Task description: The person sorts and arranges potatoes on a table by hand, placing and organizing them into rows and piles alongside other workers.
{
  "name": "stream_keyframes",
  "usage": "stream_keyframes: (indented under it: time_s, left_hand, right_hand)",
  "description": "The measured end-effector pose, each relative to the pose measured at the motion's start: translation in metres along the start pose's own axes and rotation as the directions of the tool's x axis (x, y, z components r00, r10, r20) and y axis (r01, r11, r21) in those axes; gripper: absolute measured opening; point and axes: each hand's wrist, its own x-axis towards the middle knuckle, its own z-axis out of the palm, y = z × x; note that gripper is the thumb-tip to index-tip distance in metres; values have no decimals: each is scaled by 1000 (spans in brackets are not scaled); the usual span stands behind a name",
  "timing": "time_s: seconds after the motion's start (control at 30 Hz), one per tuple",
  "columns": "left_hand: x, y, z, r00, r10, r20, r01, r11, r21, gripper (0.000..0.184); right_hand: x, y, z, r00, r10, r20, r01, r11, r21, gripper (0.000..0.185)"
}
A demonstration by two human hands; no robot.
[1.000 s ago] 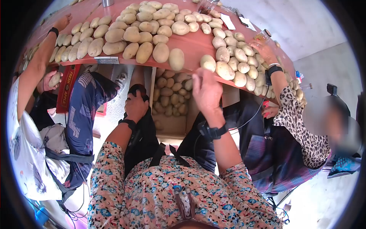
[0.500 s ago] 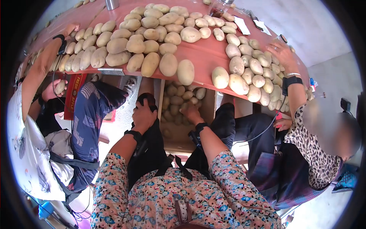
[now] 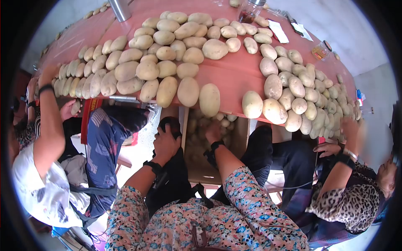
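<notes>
My left hand [image 3: 166,144] lies over my dark-trousered knee, its fingers spread and no object visible in it. Down in a cardboard box [image 3: 204,169] between my legs, my right hand [image 3: 213,131] reaches in among loose potatoes [image 3: 194,127]. Shade and the hand itself hide those fingertips, so I cannot make out a grip. Just above the box, several potatoes line the edge of the red table [image 3: 228,75], among them a large upright one [image 3: 209,100] and another [image 3: 252,104] across a gap.
Potatoes are stacked left [image 3: 136,71] and right [image 3: 297,88]. A co-worker's hand [image 3: 67,109] at left holds a potato; at right, another person's blurred hand [image 3: 351,127] is beside the pile. A metal cylinder [image 3: 120,9], glass jars [image 3: 250,11] and white paper [image 3: 278,31] are on the table.
The view has shifted, with the table lower in it. My right hand is still in the box, deeper under the table edge. The right co-worker's hand has moved off the potatoes toward their body.
</notes>
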Motion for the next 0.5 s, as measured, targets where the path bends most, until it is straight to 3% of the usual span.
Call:
stream_keyframes:
  time_s: [0.07,0.17,0.3,0.4,0.5]
  left_hand:
    - [0,0,-2,999,-15,37,15,1000,2,74]
    - [1,-3,-2,999,-23,44,23,1000,-6,74]
    - [2,-4,-4,998,-28,55,26,999,34,74]
    - [1,-4,-7,997,-23,71,22,1000,14,75]
    - [-1,-6,-4,999,-20,45,20,1000,8,73]
  right_hand:
    - [6,2,6,995,49,92,-58,994,94,81]
    - [5,6,-1,994,-5,112,-16,984,179,73]
    - [16,20,-3,988,-155,-13,155,985,74,72]
    - [8,19,-27,992,47,120,-80,955,286,71]
    - [-14,16,-55,955,142,260,-273,767,581,65]
